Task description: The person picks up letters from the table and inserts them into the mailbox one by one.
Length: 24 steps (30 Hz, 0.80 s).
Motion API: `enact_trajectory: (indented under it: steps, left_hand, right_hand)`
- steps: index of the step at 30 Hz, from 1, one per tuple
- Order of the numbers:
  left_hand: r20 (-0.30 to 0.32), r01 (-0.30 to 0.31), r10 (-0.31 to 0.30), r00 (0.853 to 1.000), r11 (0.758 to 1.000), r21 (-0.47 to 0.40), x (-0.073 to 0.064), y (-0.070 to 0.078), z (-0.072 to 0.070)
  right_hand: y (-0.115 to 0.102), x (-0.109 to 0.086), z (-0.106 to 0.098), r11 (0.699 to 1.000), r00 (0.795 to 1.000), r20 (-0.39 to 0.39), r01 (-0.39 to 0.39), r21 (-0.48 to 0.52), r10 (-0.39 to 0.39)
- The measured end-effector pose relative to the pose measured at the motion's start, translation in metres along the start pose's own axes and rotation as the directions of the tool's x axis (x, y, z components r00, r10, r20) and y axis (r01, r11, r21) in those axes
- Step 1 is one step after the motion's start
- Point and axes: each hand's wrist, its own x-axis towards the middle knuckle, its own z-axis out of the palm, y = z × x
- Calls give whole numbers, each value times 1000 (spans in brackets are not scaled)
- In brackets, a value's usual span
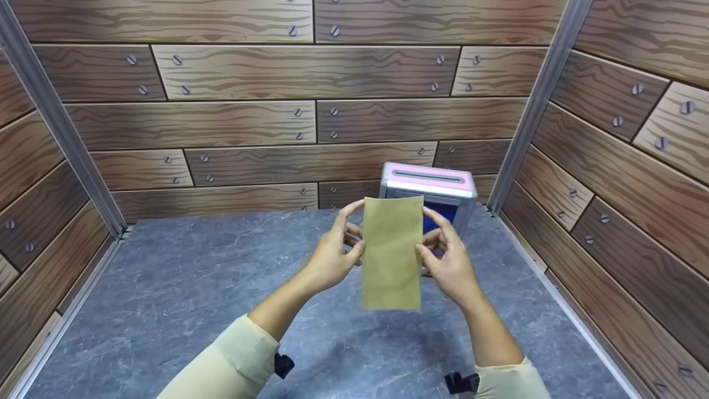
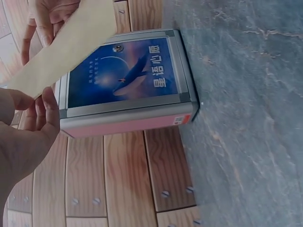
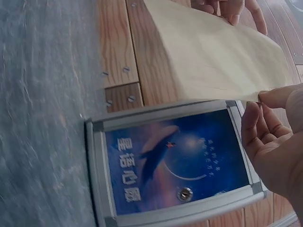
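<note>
A flat tan paper envelope (image 1: 392,255) is held upright in front of the person, one long edge in each hand. The left hand (image 1: 333,252) pinches its left edge between thumb and fingers, and the right hand (image 1: 450,257) does the same on the right edge. Behind the envelope stands a metal-framed box (image 1: 429,180) with a pink top and a long slot, partly hidden in the head view. The box's blue front panel (image 2: 123,73) bears a whale picture, white characters and a round lock (image 3: 185,194). Both wrist views show the envelope (image 3: 222,56) apart from the box.
A grey marbled tabletop (image 1: 194,288) lies under the arms. Wood-plank-patterned walls (image 1: 249,122) close it in at the back and sides, with metal corner posts (image 1: 537,105). The box stands near the back wall, right of centre.
</note>
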Motion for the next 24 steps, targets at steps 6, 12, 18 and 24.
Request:
enact_trajectory:
  steps: [6,12,18,24]
  left_hand:
    - [-11,-51,52,999,998,43,15,10,3]
    - [-15,-111,113,993,987,114,32,21,5]
    - [-27,-151,159,987,972,179,45,30,6]
    - [-86,-227,249,965,952,206,66,45,8]
  right_hand:
    - [-7,5,-11,1000,1000,-7,5,-24,-5]
    - [-11,10,-18,1000,998,-55,18,-15,-19]
    - [-17,20,-27,998,994,-89,52,-40,-55]
    - [-25,37,-38,993,981,-162,101,-67,-110]
